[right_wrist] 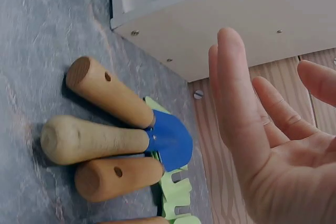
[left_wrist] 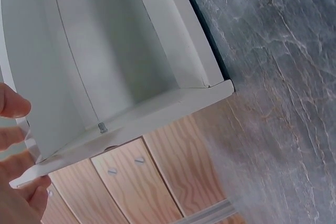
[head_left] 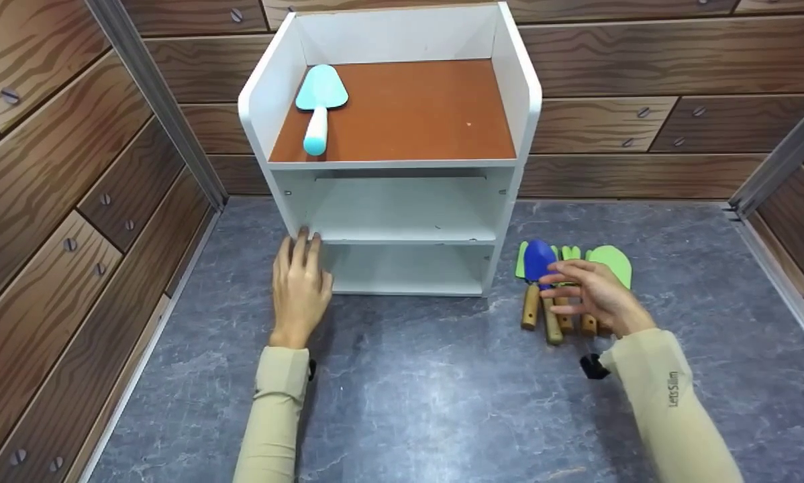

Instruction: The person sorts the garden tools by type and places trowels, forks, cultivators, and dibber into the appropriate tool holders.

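My left hand [head_left: 300, 295] touches the left front edge of a small white shelf unit [head_left: 409, 239], fingers extended near the middle board. In the left wrist view, its fingers [left_wrist: 14, 165] lie at the corner where board and side panel meet. My right hand [head_left: 596, 295] hovers over a group of garden hand tools right of the unit, fingers spread and holding nothing. Among them are a blue trowel [right_wrist: 173, 140] with a wooden handle and several green tools [head_left: 613, 263] with wooden handles, partly hidden by the hand. A turquoise trowel [head_left: 321, 90] with a white handle lies on the brown top.
The unit stands on a grey marbled floor [head_left: 409, 402] against a wood-patterned back wall [head_left: 643, 60]. Similar walls rise at left and right, with metal strips [head_left: 167, 100] at the corners. Raised sides enclose the brown top surface [head_left: 415, 114].
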